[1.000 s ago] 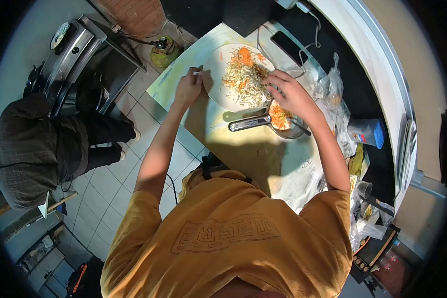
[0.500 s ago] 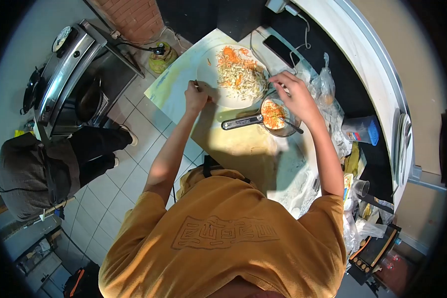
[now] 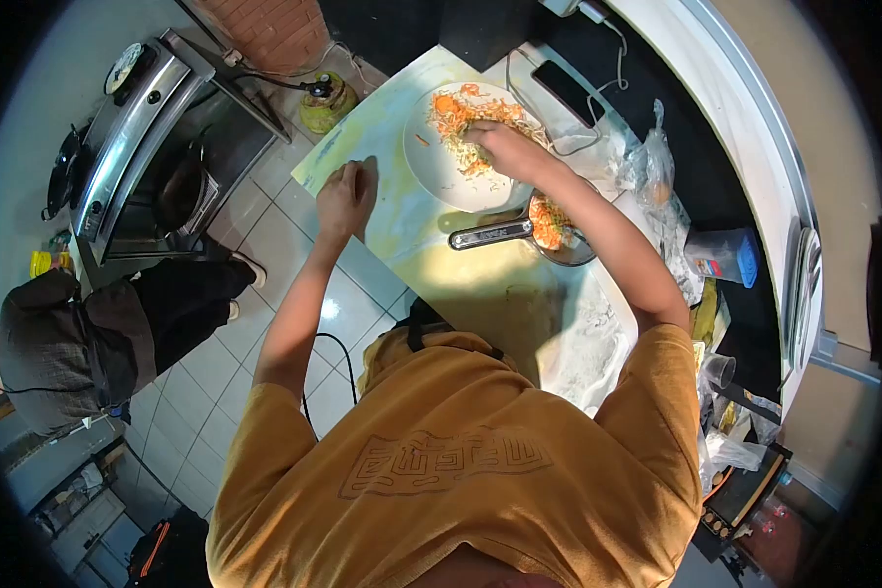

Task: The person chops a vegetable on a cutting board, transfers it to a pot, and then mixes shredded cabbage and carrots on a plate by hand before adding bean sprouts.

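Observation:
A large white plate (image 3: 424,167) carries a heap of shredded cabbage and carrot (image 3: 459,106). My right hand (image 3: 505,149) reaches over it from the right, fingers drawn together at the shreds; the fingertips are partly hidden. Below the plate is a small pan (image 3: 570,257) with a black handle (image 3: 490,234), holding an orange and white shredded mix (image 3: 551,223). My right forearm covers part of this pan. At the table's left edge, apart from the plate, my left hand (image 3: 341,204) is closed with fingers curled and nothing visible in it.
A phone (image 3: 564,92) with a cable lies behind the plate. Plastic bags (image 3: 654,167) and a blue-lidded container (image 3: 725,257) line the right side. At left stand a steel stove (image 3: 132,147), a green gas cylinder (image 3: 328,103) and another person (image 3: 73,348).
My left hand has left the plate's rim and moved left to the table edge. My right hand has moved from beside the plate onto the shredded vegetables.

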Motion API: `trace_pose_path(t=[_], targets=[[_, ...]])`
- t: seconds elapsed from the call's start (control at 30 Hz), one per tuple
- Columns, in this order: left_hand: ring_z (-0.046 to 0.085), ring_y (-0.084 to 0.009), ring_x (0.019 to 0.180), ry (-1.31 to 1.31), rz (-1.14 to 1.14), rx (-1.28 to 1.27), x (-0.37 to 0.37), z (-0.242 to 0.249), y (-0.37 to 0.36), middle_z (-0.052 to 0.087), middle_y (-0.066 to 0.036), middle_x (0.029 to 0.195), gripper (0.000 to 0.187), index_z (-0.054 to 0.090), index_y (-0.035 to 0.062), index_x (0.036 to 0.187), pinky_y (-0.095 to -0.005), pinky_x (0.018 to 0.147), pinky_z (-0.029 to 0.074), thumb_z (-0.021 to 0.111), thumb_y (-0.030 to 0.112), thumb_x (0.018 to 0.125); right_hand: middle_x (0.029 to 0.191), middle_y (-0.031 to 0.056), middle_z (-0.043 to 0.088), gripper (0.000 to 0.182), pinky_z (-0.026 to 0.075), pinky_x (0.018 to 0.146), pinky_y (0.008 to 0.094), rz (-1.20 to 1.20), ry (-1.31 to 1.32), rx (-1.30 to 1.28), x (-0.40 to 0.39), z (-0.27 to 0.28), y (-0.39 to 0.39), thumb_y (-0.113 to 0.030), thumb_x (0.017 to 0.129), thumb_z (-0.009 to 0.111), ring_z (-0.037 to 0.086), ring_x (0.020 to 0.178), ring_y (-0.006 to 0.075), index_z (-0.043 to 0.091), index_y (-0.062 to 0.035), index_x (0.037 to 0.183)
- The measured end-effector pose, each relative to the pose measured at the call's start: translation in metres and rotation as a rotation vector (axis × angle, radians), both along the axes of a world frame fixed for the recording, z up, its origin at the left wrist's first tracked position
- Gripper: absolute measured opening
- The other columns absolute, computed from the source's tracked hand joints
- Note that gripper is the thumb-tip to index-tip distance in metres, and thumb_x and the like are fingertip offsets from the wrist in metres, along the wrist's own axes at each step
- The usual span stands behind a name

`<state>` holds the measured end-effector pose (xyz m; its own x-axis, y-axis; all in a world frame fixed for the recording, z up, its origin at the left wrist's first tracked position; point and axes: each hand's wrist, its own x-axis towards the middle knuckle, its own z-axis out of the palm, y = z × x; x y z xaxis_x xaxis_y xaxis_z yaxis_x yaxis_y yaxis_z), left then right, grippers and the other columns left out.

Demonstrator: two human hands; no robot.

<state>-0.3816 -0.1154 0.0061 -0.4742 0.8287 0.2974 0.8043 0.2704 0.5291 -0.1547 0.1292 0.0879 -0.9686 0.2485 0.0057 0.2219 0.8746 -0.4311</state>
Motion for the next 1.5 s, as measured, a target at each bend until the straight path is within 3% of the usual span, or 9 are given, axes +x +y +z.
trace_pose_path(t=[0.27,0.43,0.47,0.8,1.1,1.27,1.33,1.47,1.5], targets=[[0.069,-0.0317,0.081,0.071,0.029,0.062,0.007,0.002,0.006,0.069,-0.01,0.086,0.016,0.062,0.009,0.097,-0.0446,0.07,0.055,0.067,0.023,0.091,0.125,0.0206,0.065,0.035,0.051,0.101,0.0437,0.015,-0.072,0.025,-0.005,-0.012,0.008,0.011,0.081,0.057,0.064,0.114,0.039,0.068,0.0055,0.114],[0.069,-0.0336,0.079,0.069,0.029,0.046,0.003,-0.005,0.006,0.07,-0.012,0.087,0.018,0.063,0.0082,0.099,-0.045,0.068,0.055,0.066,0.025,0.092,0.104,0.0201,0.071,0.03,0.055,0.089,0.043,-0.072,0.014,-0.13,0.002,0.014,0.003,0.005,0.084,0.058,0.069,0.1,0.0375,0.07,0.0002,0.112],[0.07,-0.0341,0.079,0.058,0.031,0.047,0.003,-0.006,0.007,0.07,-0.013,0.087,0.019,0.063,0.0081,0.1,-0.0452,0.068,0.055,0.066,0.025,0.092,0.111,0.0213,0.073,0.032,0.053,0.096,0.0432,-0.093,0.015,-0.141,0.002,0.025,0.001,0.008,0.084,0.057,0.069,0.107,0.0375,0.073,-0.0002,0.11],[0.069,-0.0355,0.079,0.067,0.022,0.086,0.005,-0.002,0.005,0.069,-0.015,0.086,0.019,0.063,0.0077,0.098,-0.0454,0.069,0.054,0.066,0.026,0.093,0.105,0.0214,0.074,0.028,0.055,0.089,0.0433,-0.111,0.189,-0.158,0.038,0.042,-0.006,0.003,0.086,0.058,0.07,0.102,0.0377,0.073,-0.0006,0.109],[0.064,-0.038,0.075,0.096,0.065,-0.029,0.009,0.001,0.008,0.063,-0.015,0.078,0.021,0.053,0.0078,0.087,-0.0498,0.066,0.049,0.063,0.024,0.096,0.085,0.0166,0.071,0.011,0.052,0.074,0.0374,-0.47,0.21,-0.223,0.075,0.057,-0.041,-0.005,0.09,0.066,0.068,0.076,0.0285,0.071,-0.0002,0.099],[0.067,-0.0367,0.077,0.134,0.005,0.093,0.009,0.002,0.004,0.066,-0.013,0.081,0.017,0.058,0.0087,0.093,-0.048,0.067,0.052,0.066,0.023,0.092,0.085,0.0164,0.071,0.009,0.052,0.074,0.0382,-0.635,0.255,-0.243,0.079,0.051,-0.053,-0.007,0.09,0.067,0.067,0.075,0.0281,0.069,0.0002,0.095],[0.069,-0.0363,0.079,0.109,-0.079,-0.097,-0.001,0.007,0.01,0.068,-0.012,0.086,0.017,0.061,0.0098,0.1,-0.0478,0.068,0.055,0.066,0.023,0.091,0.085,0.0157,0.071,0.011,0.053,0.076,0.0378,-0.71,0.243,-0.254,0.084,0.065,-0.064,-0.007,0.092,0.065,0.068,0.076,0.0266,0.07,0.0004,0.098],[0.071,-0.0356,0.079,0.198,-0.251,-0.056,-0.042,0.0,0.046,0.071,-0.012,0.092,0.018,0.062,0.0107,0.107,-0.0476,0.066,0.057,0.064,0.023,0.093,0.088,0.0155,0.072,0.014,0.054,0.078,0.0371,-0.902,0.408,-0.153,0.08,0.069,-0.099,-0.006,0.092,0.065,0.068,0.077,0.0262,0.072,0.0003,0.103],[0.071,-0.0356,0.079,0.196,-0.282,-0.062,-0.051,0.001,0.058,0.071,-0.012,0.092,0.018,0.062,0.0107,0.107,-0.0476,0.066,0.057,0.064,0.023,0.093,0.09,0.0157,0.073,0.017,0.054,0.079,0.0369,-1.008,0.393,-0.305,0.072,0.075,-0.114,-0.005,0.092,0.065,0.069,0.078,0.0265,0.072,0.0004,0.106]])
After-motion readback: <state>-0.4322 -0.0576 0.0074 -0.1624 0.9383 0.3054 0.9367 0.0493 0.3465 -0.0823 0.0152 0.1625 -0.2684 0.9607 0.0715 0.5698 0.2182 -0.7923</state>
